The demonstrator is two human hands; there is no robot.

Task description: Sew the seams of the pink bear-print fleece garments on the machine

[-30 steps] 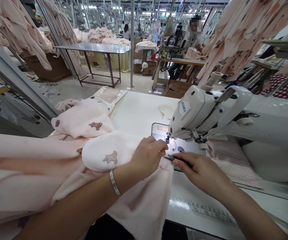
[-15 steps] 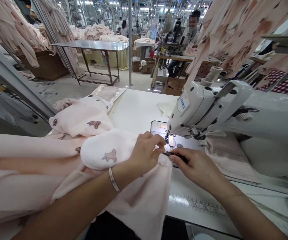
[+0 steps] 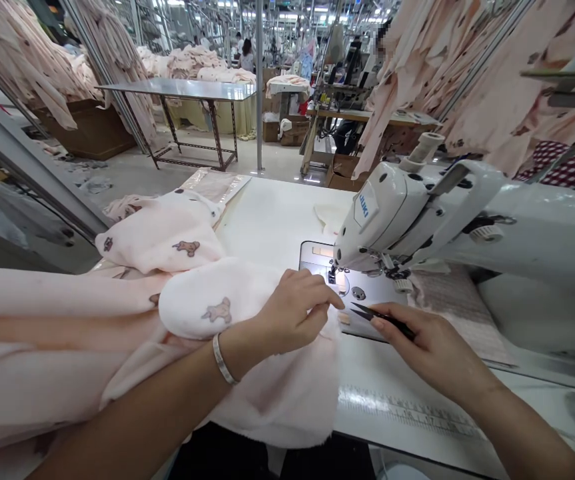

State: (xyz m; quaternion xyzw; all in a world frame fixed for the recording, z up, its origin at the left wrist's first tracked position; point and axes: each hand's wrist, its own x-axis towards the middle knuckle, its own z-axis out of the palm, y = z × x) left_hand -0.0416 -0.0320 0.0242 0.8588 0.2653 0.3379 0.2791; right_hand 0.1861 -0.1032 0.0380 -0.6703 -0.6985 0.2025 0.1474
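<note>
Thread snips (image 3: 390, 321) with black handles and pointed, slightly parted blades are gripped in my right hand (image 3: 430, 343), to the right of the fabric edge and over the machine's metal plate (image 3: 372, 310). My left hand (image 3: 297, 310), with a light bracelet at the wrist, is closed on the edge of a pale pink plush fabric piece (image 3: 287, 400) printed with small brown animals. Its index finger and thumb point toward the snips. Just beyond my hands stands the white sewing machine (image 3: 392, 213), its needle area lit.
More pink fabric (image 3: 42, 293) is heaped at left on the white sewing table (image 3: 262, 213). A ruler strip (image 3: 407, 413) runs along the near edge. Folded fabric (image 3: 457, 313) lies under the machine arm. Beyond are a metal table (image 3: 182, 89), hanging garments and a partly hidden person at another machine.
My right hand has drawn the snips right and slightly down, away from the fabric edge. My left hand has shifted a little right and down, and the hanging fabric has swung up and left.
</note>
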